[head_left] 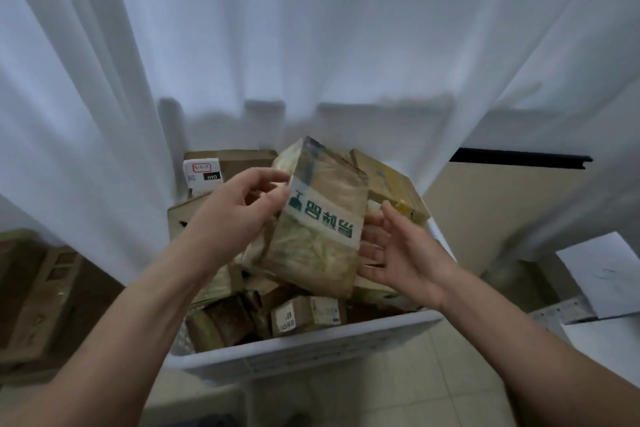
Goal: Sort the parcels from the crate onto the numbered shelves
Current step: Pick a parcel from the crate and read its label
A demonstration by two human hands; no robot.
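Head view: a taped brown parcel (318, 236) is held tilted above the crate (311, 347)
Left hand (239, 215): curled round the parcel's upper left edge, holding it
Right hand (398, 253): fingers straight and spread wide, just beside the parcel's right edge; whether it is touched cannot be told
Crate: white, filled with other parcels (388, 184); a small box (306, 314) is seen near its front rim
Curtain (311, 45): white, hung behind the crate

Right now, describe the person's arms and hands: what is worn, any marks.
The left hand and right hand are bare: no gloves, rings or watch show. The left forearm and right forearm are bare to the frame's edge: no sleeve, band or marking in view.
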